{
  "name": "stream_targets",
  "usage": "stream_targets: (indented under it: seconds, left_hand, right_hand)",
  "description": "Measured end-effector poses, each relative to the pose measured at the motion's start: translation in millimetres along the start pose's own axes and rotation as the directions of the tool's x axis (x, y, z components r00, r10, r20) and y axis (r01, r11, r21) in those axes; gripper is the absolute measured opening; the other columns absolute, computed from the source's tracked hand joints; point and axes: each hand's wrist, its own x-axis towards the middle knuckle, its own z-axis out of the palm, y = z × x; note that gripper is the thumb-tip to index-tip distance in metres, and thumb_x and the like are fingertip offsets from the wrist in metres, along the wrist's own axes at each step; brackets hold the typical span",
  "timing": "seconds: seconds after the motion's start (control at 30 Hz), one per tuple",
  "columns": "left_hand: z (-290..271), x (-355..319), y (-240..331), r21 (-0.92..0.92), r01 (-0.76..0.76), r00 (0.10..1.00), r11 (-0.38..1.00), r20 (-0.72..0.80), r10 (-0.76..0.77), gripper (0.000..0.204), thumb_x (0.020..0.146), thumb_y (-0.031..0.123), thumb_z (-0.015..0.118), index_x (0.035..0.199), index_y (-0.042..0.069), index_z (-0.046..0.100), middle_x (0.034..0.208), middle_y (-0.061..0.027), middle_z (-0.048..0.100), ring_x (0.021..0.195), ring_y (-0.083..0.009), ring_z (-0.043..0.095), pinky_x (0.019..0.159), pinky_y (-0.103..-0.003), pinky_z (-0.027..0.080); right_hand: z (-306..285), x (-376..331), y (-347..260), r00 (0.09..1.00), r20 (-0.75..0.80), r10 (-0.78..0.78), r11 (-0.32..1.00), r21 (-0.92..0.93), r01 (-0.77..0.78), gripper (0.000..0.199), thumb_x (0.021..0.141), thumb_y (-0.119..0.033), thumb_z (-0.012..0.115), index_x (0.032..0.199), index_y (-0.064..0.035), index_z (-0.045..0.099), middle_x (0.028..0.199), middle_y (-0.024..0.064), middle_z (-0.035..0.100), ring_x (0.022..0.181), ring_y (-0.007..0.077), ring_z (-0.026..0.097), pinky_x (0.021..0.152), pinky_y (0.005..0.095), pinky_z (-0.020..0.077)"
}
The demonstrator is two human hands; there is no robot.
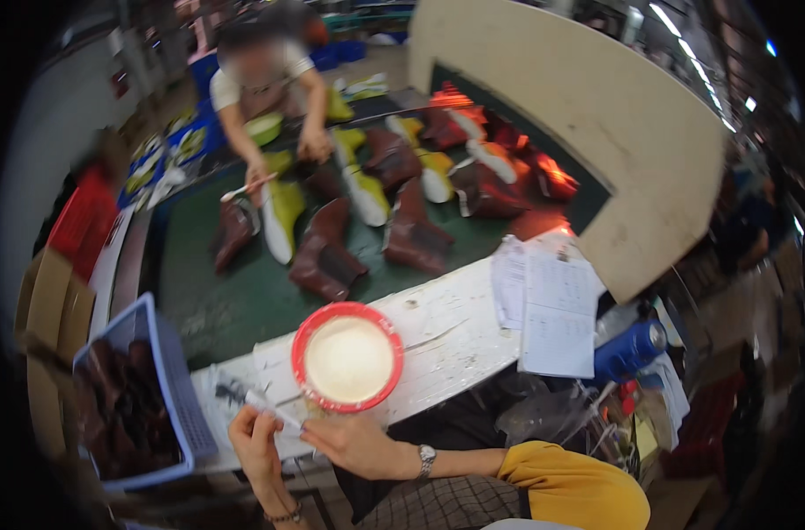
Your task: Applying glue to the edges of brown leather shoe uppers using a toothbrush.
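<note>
Between my two hands, low in the picture, is a slim white-handled brush (279, 415), its greyish, blurred head pointing to the upper left. My left hand (254, 442) is closed on the handle near the head. At the handle's other end, the fingers of my right hand (354, 444) are closed round it, a watch on that wrist. Just above the hands, a red bowl (397, 367) of cream-coloured paste (349, 360) stands on a white, paint-spotted board (446, 358).
Brown boot uppers (327, 247) and yellow-and-white boot forms (283, 216) lie on a green conveyor (208, 300). Across it, a person (270, 88) holds a brush (248, 187). A blue basket (173, 389) of brown pieces stands left; papers (557, 309) and a blue bottle (630, 349) are right.
</note>
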Motion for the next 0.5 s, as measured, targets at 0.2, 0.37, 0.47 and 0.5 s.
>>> stream_targets:
  seconds: [0.2,0.37,0.47,0.5]
  left_hand:
    - [10.8,-5.3,-3.2,-0.117,0.094,0.950,0.989,-0.286,-0.124,0.007,0.091,0.005,0.057,0.091,0.005,0.063,0.079,-0.0029,0.059,0.068,-0.0127,0.052,0.064,-0.028,0.044]
    - [-47.5,21.4,-46.2,0.079,-0.065,0.998,0.995,-0.002,0.066,0.010,0.091,0.010,0.062,0.098,0.002,0.063,0.090,-0.0070,0.066,0.081,-0.0181,0.064,0.073,-0.035,0.053]
    - [-102.0,59.2,-100.4,0.455,-0.213,0.955,0.865,-0.089,0.282,0.003,0.088,0.009,0.055,0.087,0.007,0.057,0.065,0.0047,0.043,0.054,-0.0086,0.034,0.052,-0.026,0.032]
    - [-102.5,63.3,-104.2,0.453,-0.215,0.957,0.865,-0.078,0.279,0.003,0.088,0.009,0.055,0.087,0.007,0.057,0.065,0.0047,0.043,0.054,-0.0086,0.034,0.052,-0.026,0.032]
  right_hand:
    - [19.8,-0.5,4.3,0.999,0.032,-0.011,1.000,0.022,0.010,0.020,0.101,-0.020,0.060,0.092,-0.0017,0.059,0.079,0.0150,0.066,0.070,0.0348,0.067,0.060,0.0441,0.0517]
    - [8.7,1.0,11.1,0.997,0.057,0.048,0.989,0.134,-0.055,0.023,0.101,-0.021,0.059,0.094,0.0007,0.059,0.083,0.0172,0.067,0.076,0.0378,0.067,0.068,0.0458,0.0527]
    - [-1.4,2.8,12.5,0.999,0.033,0.009,0.984,0.177,-0.015,0.023,0.102,-0.021,0.058,0.097,0.0012,0.060,0.086,0.0190,0.067,0.080,0.0378,0.067,0.069,0.0454,0.0525]
    - [-5.0,2.0,14.0,0.999,0.003,0.040,0.977,0.208,-0.039,0.022,0.102,-0.021,0.059,0.099,0.0002,0.061,0.088,0.0195,0.067,0.082,0.0380,0.067,0.071,0.0454,0.0527]
